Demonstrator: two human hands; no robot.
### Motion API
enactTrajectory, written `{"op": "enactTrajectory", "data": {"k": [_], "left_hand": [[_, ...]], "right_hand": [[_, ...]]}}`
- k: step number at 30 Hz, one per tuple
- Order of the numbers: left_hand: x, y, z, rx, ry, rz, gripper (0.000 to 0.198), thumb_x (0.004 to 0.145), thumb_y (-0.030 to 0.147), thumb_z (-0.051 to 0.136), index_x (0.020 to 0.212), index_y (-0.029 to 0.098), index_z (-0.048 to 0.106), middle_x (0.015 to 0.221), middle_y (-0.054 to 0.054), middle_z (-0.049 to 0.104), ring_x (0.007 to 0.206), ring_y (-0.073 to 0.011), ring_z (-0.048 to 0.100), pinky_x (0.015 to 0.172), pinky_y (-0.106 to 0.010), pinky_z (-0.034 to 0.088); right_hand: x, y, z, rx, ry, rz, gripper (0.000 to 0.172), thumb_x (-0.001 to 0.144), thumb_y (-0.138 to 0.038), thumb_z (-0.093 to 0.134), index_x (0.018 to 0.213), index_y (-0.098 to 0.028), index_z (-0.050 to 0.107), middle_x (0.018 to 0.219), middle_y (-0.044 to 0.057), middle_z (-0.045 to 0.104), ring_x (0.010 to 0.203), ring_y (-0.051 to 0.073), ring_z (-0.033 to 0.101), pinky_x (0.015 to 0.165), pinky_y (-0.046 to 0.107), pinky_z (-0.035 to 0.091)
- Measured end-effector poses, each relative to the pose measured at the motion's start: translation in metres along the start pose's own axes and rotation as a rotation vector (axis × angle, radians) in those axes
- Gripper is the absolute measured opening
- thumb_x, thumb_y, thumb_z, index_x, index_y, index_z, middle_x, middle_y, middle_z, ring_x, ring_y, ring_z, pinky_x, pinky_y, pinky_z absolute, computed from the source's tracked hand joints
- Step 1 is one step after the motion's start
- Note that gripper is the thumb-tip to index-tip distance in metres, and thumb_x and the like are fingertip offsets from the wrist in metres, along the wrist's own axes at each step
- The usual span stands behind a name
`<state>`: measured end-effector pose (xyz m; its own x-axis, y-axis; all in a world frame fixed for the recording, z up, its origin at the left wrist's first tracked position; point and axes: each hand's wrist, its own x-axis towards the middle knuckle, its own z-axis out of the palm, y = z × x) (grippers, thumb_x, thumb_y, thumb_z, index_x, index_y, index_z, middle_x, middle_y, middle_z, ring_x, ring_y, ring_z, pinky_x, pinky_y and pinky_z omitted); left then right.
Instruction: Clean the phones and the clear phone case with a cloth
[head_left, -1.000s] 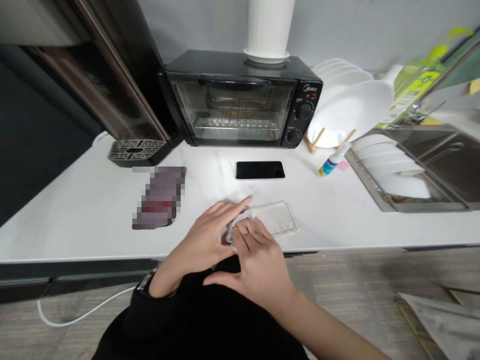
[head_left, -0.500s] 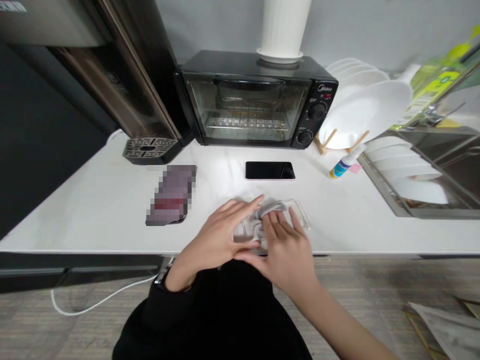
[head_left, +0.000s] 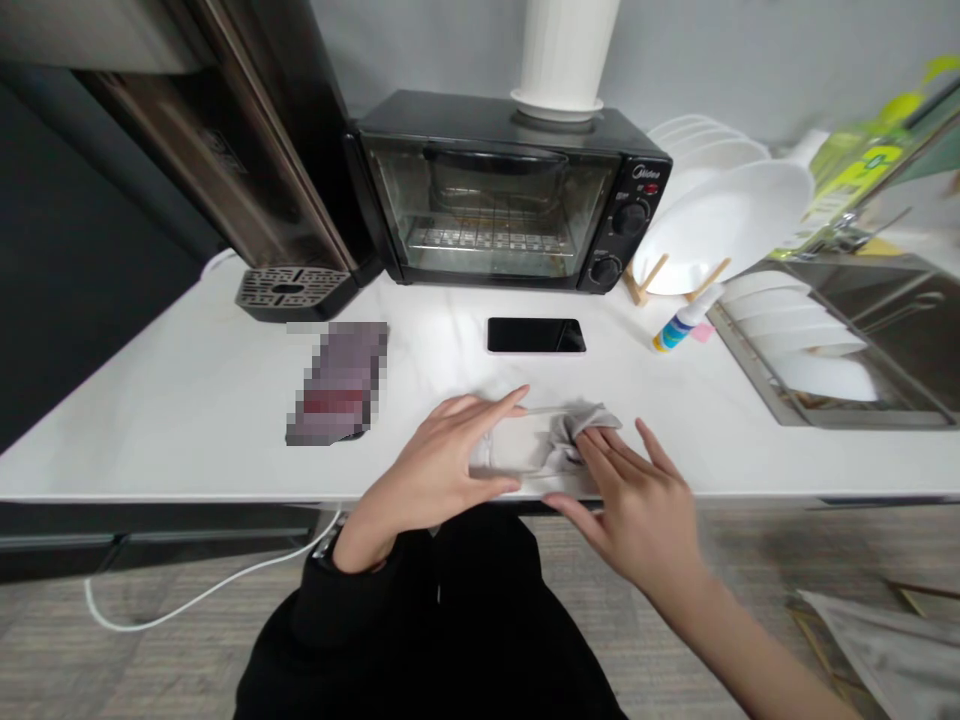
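A clear rectangular plastic box or lid (head_left: 519, 442) lies at the front edge of the white counter. Its left end is gripped by my left hand (head_left: 435, 468), thumb on the near side and fingers on the far side. On its right part sits a crumpled grey cloth (head_left: 586, 425). My right hand (head_left: 641, 505) presses the cloth down with its middle fingers, while its thumb and little finger stick out to the sides. My fingers and the cloth hide part of the plastic piece.
Behind my hands lies a black-screened phone (head_left: 536, 335), with a blurred-out flat object (head_left: 341, 385) to the left. A toaster oven (head_left: 502, 200), drink dispenser (head_left: 292, 290), small spray bottle (head_left: 682, 320), racked white plates (head_left: 724, 220) and a sink (head_left: 900, 400) stand around.
My right hand has slid the grey cloth to the right along the plastic piece, baring its middle. My left hand keeps its grip at the left end. The view has shifted slightly.
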<state>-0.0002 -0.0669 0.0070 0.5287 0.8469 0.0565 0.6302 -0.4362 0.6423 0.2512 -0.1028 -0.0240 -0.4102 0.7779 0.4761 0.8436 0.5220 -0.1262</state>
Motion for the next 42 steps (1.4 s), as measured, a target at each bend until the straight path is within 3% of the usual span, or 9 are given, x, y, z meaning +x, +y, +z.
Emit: {"op": "enactTrajectory", "data": {"k": [4,7,13,17,21,25,29,35,42], "left_hand": [[-0.001,-0.004,-0.001,-0.049,0.008,-0.015,0.089,0.088,0.029,0.077,0.164,0.032,0.030,0.148,-0.004,0.060,0.129,-0.0257,0.054,0.113,-0.041,0.042],[-0.004,-0.005,-0.004,-0.062,0.011,-0.050,0.088,0.088,0.025,0.075,0.163,0.032,0.031,0.145,-0.005,0.061,0.126,-0.0247,0.056,0.110,-0.040,0.045],[-0.004,-0.002,-0.004,-0.028,-0.003,-0.011,0.092,0.087,0.033,0.079,0.164,0.036,0.028,0.150,-0.002,0.059,0.132,-0.0270,0.051,0.115,-0.044,0.040],[-0.001,-0.001,0.000,0.006,0.003,-0.009,0.092,0.088,0.034,0.079,0.164,0.035,0.029,0.149,-0.003,0.060,0.130,-0.0273,0.051,0.116,-0.045,0.038],[0.000,-0.005,0.001,-0.029,0.024,0.028,0.089,0.088,0.038,0.079,0.163,0.031,0.032,0.149,-0.006,0.058,0.130,-0.0270,0.051,0.116,-0.043,0.039],[-0.002,-0.008,-0.001,-0.037,0.055,-0.003,0.083,0.089,0.032,0.075,0.162,0.023,0.036,0.141,-0.010,0.061,0.127,-0.0268,0.054,0.110,-0.039,0.044],[-0.003,-0.004,-0.002,-0.014,0.014,-0.034,0.092,0.087,0.035,0.079,0.164,0.030,0.030,0.146,-0.005,0.060,0.131,-0.0273,0.052,0.115,-0.041,0.039],[0.000,0.001,0.000,0.013,-0.008,-0.012,0.098,0.086,0.033,0.081,0.165,0.038,0.023,0.150,0.003,0.060,0.131,-0.0259,0.051,0.119,-0.044,0.034],[0.000,-0.009,0.000,-0.029,0.005,0.000,0.091,0.089,0.032,0.076,0.165,0.031,0.027,0.150,-0.004,0.058,0.132,-0.0266,0.051,0.115,-0.043,0.040]], "right_hand": [[0.027,-0.056,0.032,0.140,0.041,0.017,0.077,0.097,-0.071,0.051,0.123,-0.001,0.066,0.120,0.024,0.074,0.116,0.036,0.071,0.115,0.053,0.044],[0.028,-0.070,0.031,0.283,-0.007,-0.055,0.070,0.099,-0.069,0.051,0.121,-0.004,0.067,0.119,0.020,0.076,0.116,0.031,0.072,0.115,0.049,0.046],[-0.014,-0.001,-0.015,0.176,-0.070,-0.093,0.045,0.104,-0.054,0.053,0.127,-0.018,0.066,0.121,0.008,0.078,0.117,0.025,0.073,0.123,0.048,0.036],[-0.014,0.019,-0.013,-0.008,-0.024,-0.042,0.042,0.106,-0.047,0.053,0.127,-0.014,0.067,0.120,0.011,0.078,0.113,0.027,0.075,0.122,0.050,0.036],[0.021,-0.030,0.024,0.011,0.076,0.013,0.074,0.099,-0.068,0.051,0.123,0.001,0.067,0.119,0.025,0.075,0.112,0.037,0.073,0.111,0.054,0.047],[0.038,-0.071,0.039,0.260,0.048,-0.061,0.078,0.094,-0.076,0.051,0.114,-0.003,0.071,0.111,0.021,0.077,0.108,0.032,0.074,0.109,0.047,0.051],[0.012,-0.041,0.014,0.312,-0.041,-0.125,0.060,0.100,-0.066,0.050,0.124,-0.013,0.067,0.122,0.010,0.078,0.118,0.026,0.072,0.118,0.046,0.043],[-0.015,0.022,-0.017,0.011,-0.029,-0.067,0.043,0.107,-0.051,0.049,0.125,-0.016,0.068,0.117,0.009,0.079,0.111,0.025,0.075,0.121,0.049,0.037],[0.035,-0.056,0.038,0.015,0.085,-0.038,0.093,0.091,-0.084,0.043,0.114,0.002,0.071,0.107,0.027,0.076,0.103,0.038,0.075,0.104,0.049,0.055]]}}
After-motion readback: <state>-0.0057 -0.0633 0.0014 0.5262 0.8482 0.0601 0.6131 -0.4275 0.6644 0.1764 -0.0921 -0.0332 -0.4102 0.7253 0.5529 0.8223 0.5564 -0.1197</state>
